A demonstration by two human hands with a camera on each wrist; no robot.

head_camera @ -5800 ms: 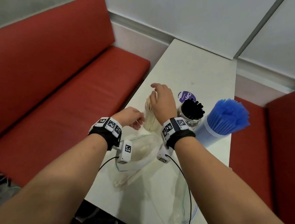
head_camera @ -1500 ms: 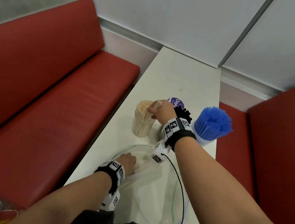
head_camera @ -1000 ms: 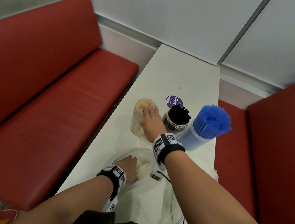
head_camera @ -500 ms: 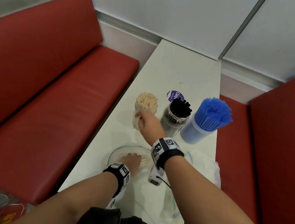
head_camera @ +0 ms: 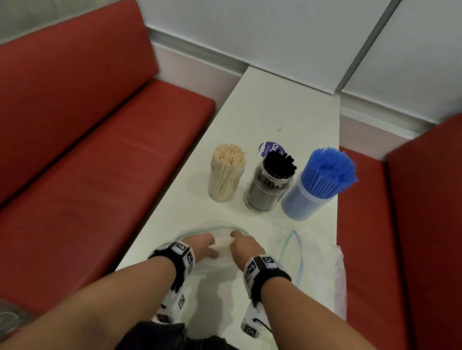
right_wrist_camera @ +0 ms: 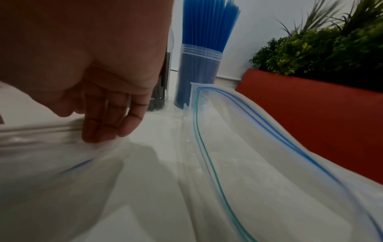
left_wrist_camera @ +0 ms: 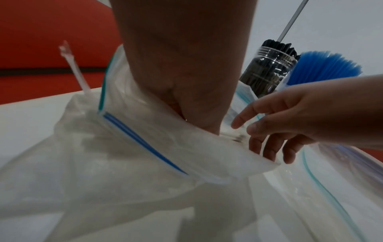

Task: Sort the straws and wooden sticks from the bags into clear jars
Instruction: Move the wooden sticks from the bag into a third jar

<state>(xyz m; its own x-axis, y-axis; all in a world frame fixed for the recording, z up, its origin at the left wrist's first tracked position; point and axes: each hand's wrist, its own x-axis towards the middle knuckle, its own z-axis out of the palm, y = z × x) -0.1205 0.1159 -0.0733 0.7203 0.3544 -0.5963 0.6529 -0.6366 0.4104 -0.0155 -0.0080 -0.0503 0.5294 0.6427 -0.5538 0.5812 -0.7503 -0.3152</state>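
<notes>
Three clear jars stand in a row on the white table (head_camera: 280,110): wooden sticks (head_camera: 225,175), black straws (head_camera: 270,182) and blue straws (head_camera: 319,184). In front of them lies an open clear zip bag (head_camera: 214,228) with a pale bundle (head_camera: 220,242) inside. My left hand (head_camera: 203,246) reaches into the bag's mouth (left_wrist_camera: 124,155), and the plastic hides its fingers. My right hand (head_camera: 242,243) is at the same opening. Its fingers (right_wrist_camera: 107,126) are nearly straight and press on the bag's plastic.
A second clear zip bag (head_camera: 314,259) lies open to the right, near the table's edge. A purple round lid (head_camera: 272,147) sits behind the jars. Red benches (head_camera: 99,171) flank the table on both sides. A green plant (right_wrist_camera: 331,41) stands beyond the right bench.
My right hand has left the wooden-stick jar and dropped back to the bag beside my left hand. The left hand has stayed in the bag.
</notes>
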